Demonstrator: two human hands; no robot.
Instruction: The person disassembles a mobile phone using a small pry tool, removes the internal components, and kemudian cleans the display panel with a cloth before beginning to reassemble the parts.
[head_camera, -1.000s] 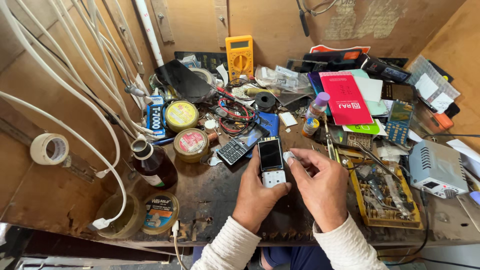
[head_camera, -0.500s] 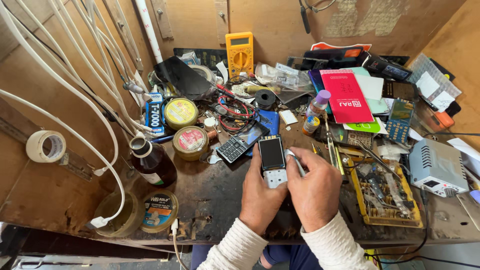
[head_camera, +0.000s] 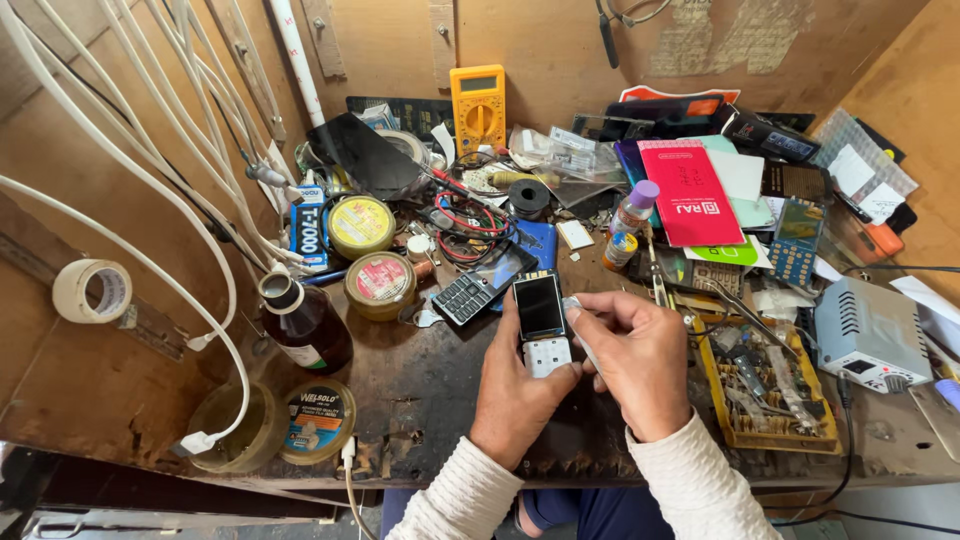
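Currently left hand (head_camera: 515, 385) is gripping a small keypad phone (head_camera: 541, 322) upright over the workbench (head_camera: 420, 400), fingers clamped round its body. Right hand (head_camera: 635, 360) is pinching something small at the phone's right edge; can't tell what. Beyond, a loose keypad (head_camera: 470, 293) is lying flat; yellow multimeter (head_camera: 478, 107) is leaning on the back wall.

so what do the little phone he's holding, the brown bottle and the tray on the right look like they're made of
The small phone, gripped by the left hand with the right hand at its edge, looks like plastic: a glossy dark screen over a matte white lower body. The brown bottle seems to be glass, translucent amber with bright reflections. The yellow tray looks like moulded plastic, dull and grimy.
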